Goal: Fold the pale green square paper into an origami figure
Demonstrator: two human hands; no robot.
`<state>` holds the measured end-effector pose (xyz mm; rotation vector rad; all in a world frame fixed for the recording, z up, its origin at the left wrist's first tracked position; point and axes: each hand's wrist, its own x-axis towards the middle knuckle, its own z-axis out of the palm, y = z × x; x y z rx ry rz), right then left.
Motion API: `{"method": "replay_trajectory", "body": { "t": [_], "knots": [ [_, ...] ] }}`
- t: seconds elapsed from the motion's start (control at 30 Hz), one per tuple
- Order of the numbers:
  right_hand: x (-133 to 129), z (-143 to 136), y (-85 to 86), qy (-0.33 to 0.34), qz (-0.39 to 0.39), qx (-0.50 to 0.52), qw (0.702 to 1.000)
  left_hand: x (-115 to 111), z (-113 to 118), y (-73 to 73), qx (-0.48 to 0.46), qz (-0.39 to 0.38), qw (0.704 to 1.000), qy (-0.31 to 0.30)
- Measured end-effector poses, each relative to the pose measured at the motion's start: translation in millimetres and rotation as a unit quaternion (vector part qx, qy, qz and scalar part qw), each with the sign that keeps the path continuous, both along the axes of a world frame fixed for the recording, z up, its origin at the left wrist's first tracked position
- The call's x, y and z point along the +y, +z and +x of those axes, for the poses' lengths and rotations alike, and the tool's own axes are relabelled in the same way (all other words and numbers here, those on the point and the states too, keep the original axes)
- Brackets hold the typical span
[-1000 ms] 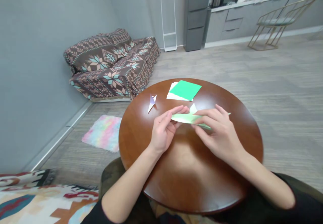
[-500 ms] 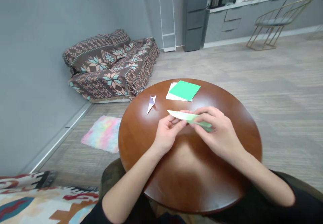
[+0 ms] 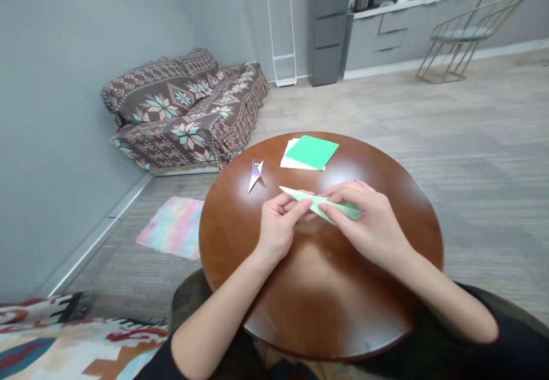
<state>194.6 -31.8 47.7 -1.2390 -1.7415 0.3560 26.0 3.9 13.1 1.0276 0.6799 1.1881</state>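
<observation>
Brown polished wood makes one round table (image 3: 326, 311). Over its middle, one left hand (image 3: 277, 223) and one right hand (image 3: 372, 219) pinch one folded pale-green paper (image 3: 318, 201), its tip aimed left. Far side: one green sheet (image 3: 313, 151) over white sheets (image 3: 290, 162), perhaps two from where I stand; far left, one purple-and-white folded piece (image 3: 256, 175).

Pale-green folded paper (image 3: 316, 202); bright-green square paper sheet (image 3: 312, 151) at its twelve o'clock; brown cloth-covered sofa (image 3: 171, 114), turquoise-and-pink star-patterned, at ten o'clock.
</observation>
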Motion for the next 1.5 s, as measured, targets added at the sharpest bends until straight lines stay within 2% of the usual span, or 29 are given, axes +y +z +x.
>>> {"method": "replay_trajectory", "body": {
  "t": [0.13, 0.23, 0.3, 0.43, 0.73, 1.33, 1.5],
  "knots": [
    [-2, 2, 7.3, 0.016, -0.089, 0.05, 0.995, -1, -3, 5.8, -0.024, -0.009, 0.999, -0.027],
    [-2, 6, 13.0, 0.036, -0.193, 0.108, 0.975, -1, -5, 8.3, -0.034, -0.007, 0.998, -0.044],
    [-1, 8, 14.7, 0.055, -0.223, 0.149, 0.962, 0, -6, 8.1, -0.036, -0.003, 0.998, -0.052],
    [0, 10, 15.4, 0.064, -0.209, 0.17, 0.961, 0, -6, 5.5, -0.028, -0.001, 0.998, -0.052],
    [-4, 12, 19.9, 0.077, -0.236, 0.064, 0.967, 0, -5, 5.6, -0.01, 0.007, 0.999, -0.036],
    [-3, 11, 21.6, 0.081, -0.248, 0.06, 0.963, -1, -3, 8.7, 0.001, -0.044, 0.999, -0.029],
    [-3, 10, 19.9, 0.073, -0.233, 0.057, 0.968, -1, -3, 6.9, 0.012, -0.01, 0.999, -0.035]
  ]
}}
